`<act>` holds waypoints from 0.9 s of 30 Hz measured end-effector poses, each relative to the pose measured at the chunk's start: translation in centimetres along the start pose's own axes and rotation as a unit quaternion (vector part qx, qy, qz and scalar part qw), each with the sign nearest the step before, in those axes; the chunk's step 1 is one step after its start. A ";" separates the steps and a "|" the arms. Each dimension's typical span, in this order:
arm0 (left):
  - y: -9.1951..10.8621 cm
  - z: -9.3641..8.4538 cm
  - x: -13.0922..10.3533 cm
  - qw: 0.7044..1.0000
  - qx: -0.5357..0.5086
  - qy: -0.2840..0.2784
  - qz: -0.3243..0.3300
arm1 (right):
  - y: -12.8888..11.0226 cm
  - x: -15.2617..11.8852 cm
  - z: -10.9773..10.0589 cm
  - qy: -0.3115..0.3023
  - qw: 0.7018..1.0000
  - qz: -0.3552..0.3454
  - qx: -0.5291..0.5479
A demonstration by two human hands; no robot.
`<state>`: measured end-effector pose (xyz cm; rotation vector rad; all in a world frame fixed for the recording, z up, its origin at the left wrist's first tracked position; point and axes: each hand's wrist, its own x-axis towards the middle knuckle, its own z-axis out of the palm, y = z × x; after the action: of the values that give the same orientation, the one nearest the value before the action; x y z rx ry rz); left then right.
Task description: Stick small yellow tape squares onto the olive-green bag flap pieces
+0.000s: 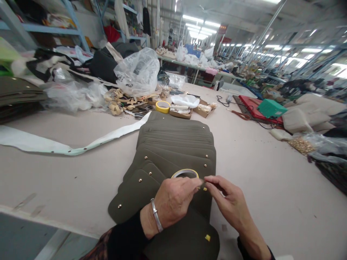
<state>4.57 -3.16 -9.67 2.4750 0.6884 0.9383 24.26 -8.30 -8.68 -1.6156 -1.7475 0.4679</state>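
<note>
Dark olive fabric pieces (173, 133) with small metal studs lie overlapped in a stack on the pale table (260, 169). My left hand (176, 198), with a bracelet at the wrist, is over the stack, its fingers pinched beside a roll of yellow tape (185, 171). Close to its fingertips, my right hand (227, 195) has thumb and index finger nearly together. What lies between the fingertips of either hand is too small to make out. One yellow bit (205, 189) sits just below the fingertips, another (207, 238) on the nearest piece.
A white strip (73, 148) stretches left. Behind the stack are another yellow tape roll (163, 105), small boxes (180, 113) and plastic bags (138, 72). At the right are a green box (271, 108) on a red case (251, 108) and a bag of gold-coloured pieces (302, 145).
</note>
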 end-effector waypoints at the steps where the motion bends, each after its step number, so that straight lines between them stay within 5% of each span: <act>1: 0.2 -0.1 0.0 1.000 0.001 0.003 0.000 | -0.6 -0.2 0.1 0.008 1.000 -0.022 0.018; 7: 0.8 -0.3 -0.5 0.998 0.053 0.012 0.000 | -2.3 -0.7 1.0 0.009 0.989 -0.148 -0.008; 13: 1.5 -0.1 -1.0 0.994 0.105 -0.026 0.011 | -1.6 -1.3 1.5 0.000 0.975 -0.214 -0.065; 17: 2.0 0.0 -1.4 0.996 0.082 -0.016 -0.011 | -1.5 -2.1 1.9 0.047 0.969 -0.230 -0.084; 22: 2.2 0.1 -1.4 0.993 0.114 -0.027 -0.022 | -2.4 -3.1 2.2 0.096 0.978 -0.173 -0.066; 27: 2.8 0.1 -1.0 0.991 0.124 -0.002 0.044 | -2.5 -3.1 2.4 0.076 0.991 0.058 0.089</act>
<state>4.78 -5.98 -8.77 2.7428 0.7394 0.9273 20.71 -11.25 -9.41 -1.5875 -1.4637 0.5249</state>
